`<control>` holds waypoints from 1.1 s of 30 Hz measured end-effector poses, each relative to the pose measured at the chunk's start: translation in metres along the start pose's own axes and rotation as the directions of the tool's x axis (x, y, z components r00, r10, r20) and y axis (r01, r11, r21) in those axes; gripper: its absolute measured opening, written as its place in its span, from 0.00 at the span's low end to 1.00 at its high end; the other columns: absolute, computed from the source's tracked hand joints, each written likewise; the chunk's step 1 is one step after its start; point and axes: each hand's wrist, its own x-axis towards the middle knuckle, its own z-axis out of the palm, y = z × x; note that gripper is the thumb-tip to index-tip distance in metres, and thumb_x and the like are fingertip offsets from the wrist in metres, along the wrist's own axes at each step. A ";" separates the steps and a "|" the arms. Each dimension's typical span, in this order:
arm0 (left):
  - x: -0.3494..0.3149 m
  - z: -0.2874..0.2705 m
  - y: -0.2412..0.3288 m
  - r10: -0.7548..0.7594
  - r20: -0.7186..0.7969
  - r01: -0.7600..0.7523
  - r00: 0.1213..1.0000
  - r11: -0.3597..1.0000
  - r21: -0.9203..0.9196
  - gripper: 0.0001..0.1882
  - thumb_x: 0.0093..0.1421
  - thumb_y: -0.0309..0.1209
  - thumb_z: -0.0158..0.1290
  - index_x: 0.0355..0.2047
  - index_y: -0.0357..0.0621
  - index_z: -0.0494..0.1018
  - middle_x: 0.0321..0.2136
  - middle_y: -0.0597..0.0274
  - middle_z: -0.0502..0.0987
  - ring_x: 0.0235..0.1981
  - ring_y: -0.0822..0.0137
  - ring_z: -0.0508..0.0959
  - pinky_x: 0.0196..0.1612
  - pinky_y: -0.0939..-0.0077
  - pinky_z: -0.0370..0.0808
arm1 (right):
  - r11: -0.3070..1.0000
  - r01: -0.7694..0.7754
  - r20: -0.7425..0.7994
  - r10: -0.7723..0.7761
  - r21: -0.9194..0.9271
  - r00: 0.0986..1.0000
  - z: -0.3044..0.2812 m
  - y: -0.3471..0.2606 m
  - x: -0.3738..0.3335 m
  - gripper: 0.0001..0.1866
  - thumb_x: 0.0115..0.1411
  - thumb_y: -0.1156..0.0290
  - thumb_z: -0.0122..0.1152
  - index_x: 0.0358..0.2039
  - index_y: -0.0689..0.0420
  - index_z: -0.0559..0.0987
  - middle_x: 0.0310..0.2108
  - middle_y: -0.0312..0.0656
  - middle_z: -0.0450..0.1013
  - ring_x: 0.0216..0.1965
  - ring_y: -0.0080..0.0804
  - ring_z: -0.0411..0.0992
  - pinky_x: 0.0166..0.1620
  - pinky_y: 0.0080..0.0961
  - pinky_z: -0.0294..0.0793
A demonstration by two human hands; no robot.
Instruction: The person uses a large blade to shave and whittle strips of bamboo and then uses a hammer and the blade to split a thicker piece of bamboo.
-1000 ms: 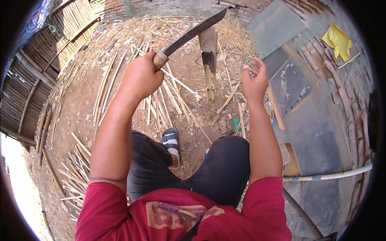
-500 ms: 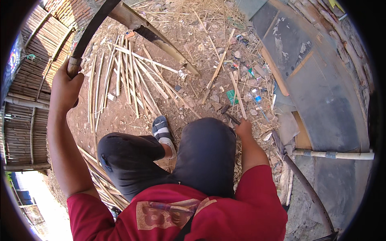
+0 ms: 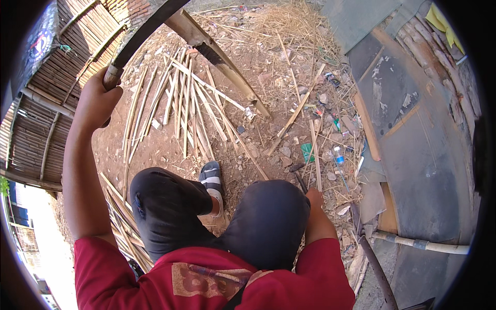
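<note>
Raised at the left, my left hand (image 3: 101, 98) is closed around the wooden handle of a long, curved dark machete (image 3: 147, 32). Its blade slants up to the right and leaves the view at the top. Just right of the blade, a split bamboo length (image 3: 219, 59) leans down to the ground; whether the two touch I cannot tell. Low beside my right knee, my right hand (image 3: 314, 199) is closed on the handle of a dark hammer (image 3: 297, 168). The knee partly hides those fingers. A thin bamboo strip (image 3: 316, 155) lies right beside this hand.
Many split bamboo strips (image 3: 186, 103) lie spread on the dirt ahead, with another bundle (image 3: 121, 217) left of my legs. Litter and a plastic bottle (image 3: 338, 155) lie right. Dark sheets (image 3: 434, 170) and a pale pole (image 3: 421, 243) border the right; a bamboo wall (image 3: 39, 134) stands left.
The view has shifted, so the ground things sit lower and farther right. My left hand still holds the machete up. The hammer has turned slightly in my right hand.
</note>
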 end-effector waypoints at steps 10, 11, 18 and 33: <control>0.002 -0.018 0.008 0.038 0.031 -0.042 0.999 0.990 0.134 0.18 0.58 0.26 0.54 0.49 0.35 0.74 0.26 0.52 0.77 0.27 0.63 0.78 0.34 0.65 0.74 | 0.820 0.185 -0.215 -0.078 0.542 0.973 -0.027 0.049 -0.026 0.21 0.61 0.57 0.63 0.43 0.63 0.77 0.35 0.57 0.80 0.39 0.55 0.80 0.46 0.47 0.75; -0.002 -0.019 0.012 0.062 0.012 -0.063 0.998 0.987 0.149 0.18 0.57 0.26 0.54 0.49 0.35 0.74 0.26 0.51 0.78 0.27 0.62 0.79 0.34 0.64 0.75 | 0.794 0.227 -0.267 -0.085 0.564 0.960 -0.043 0.051 -0.033 0.20 0.62 0.57 0.65 0.40 0.63 0.76 0.32 0.52 0.77 0.35 0.48 0.77 0.42 0.43 0.74; 0.001 -0.013 -0.002 0.170 -0.058 -0.161 0.984 0.977 0.136 0.18 0.55 0.26 0.55 0.47 0.39 0.78 0.37 0.40 0.83 0.40 0.42 0.82 0.46 0.54 0.77 | 0.611 0.526 -0.554 -0.165 0.592 0.816 -0.253 -0.016 -0.116 0.14 0.67 0.61 0.64 0.37 0.60 0.75 0.23 0.36 0.69 0.25 0.27 0.67 0.31 0.31 0.68; -0.014 -0.037 0.016 0.204 0.065 -0.211 0.977 0.970 0.124 0.20 0.52 0.27 0.57 0.47 0.38 0.78 0.36 0.39 0.83 0.41 0.41 0.82 0.47 0.53 0.77 | 0.269 0.658 -0.581 -0.315 0.703 0.750 -0.328 -0.264 -0.155 0.18 0.68 0.56 0.61 0.43 0.61 0.77 0.27 0.37 0.70 0.29 0.28 0.68 0.36 0.30 0.68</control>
